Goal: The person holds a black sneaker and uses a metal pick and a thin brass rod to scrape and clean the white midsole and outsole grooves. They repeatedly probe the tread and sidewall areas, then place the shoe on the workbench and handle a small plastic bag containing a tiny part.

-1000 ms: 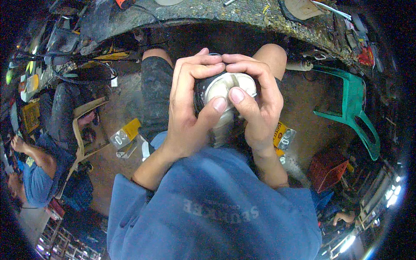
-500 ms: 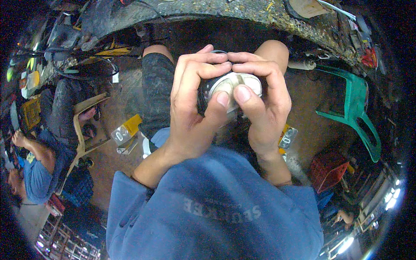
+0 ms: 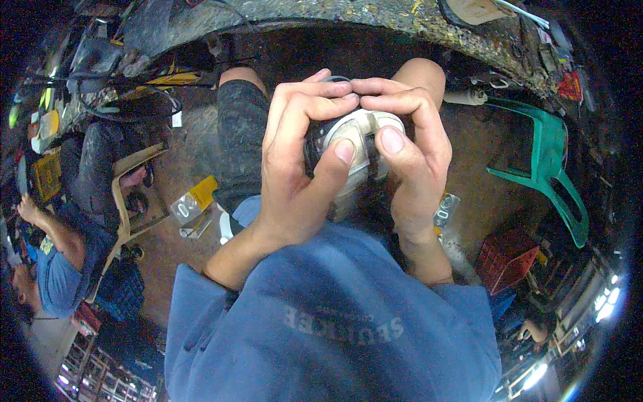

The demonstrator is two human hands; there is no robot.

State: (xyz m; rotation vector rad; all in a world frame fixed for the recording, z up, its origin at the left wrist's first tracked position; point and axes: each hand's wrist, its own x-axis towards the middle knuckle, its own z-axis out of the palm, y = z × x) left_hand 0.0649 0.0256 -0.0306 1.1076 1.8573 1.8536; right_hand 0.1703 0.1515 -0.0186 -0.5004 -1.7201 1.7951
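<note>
Both my hands wrap round what looks like a shoe (image 3: 355, 127), held in front of my body between my knees. Its visible part is cream, with a pale band across it and a dark side bearing small light dots. My left hand (image 3: 298, 144) grips the left side, its thumb pressed on the cream surface. From the right, my right hand (image 3: 415, 151) closes on it, with the thumb along the right edge. The fingertips of both hands meet over the far end. Palms and fingers hide much of the shoe.
A worktop (image 3: 375, 20) crusted with dried residue runs along the far side. To the right stand a green plastic chair (image 3: 542, 147) and a red crate (image 3: 506, 261). Yellow-and-clear packages (image 3: 194, 201) lie on the floor. At left, another person (image 3: 60, 261) sits by a tan chair (image 3: 124, 194).
My right thumb has slid rightward, away from the left thumb, uncovering more of the pale band and a dark gap. The other fingers keep nearly the same hold.
</note>
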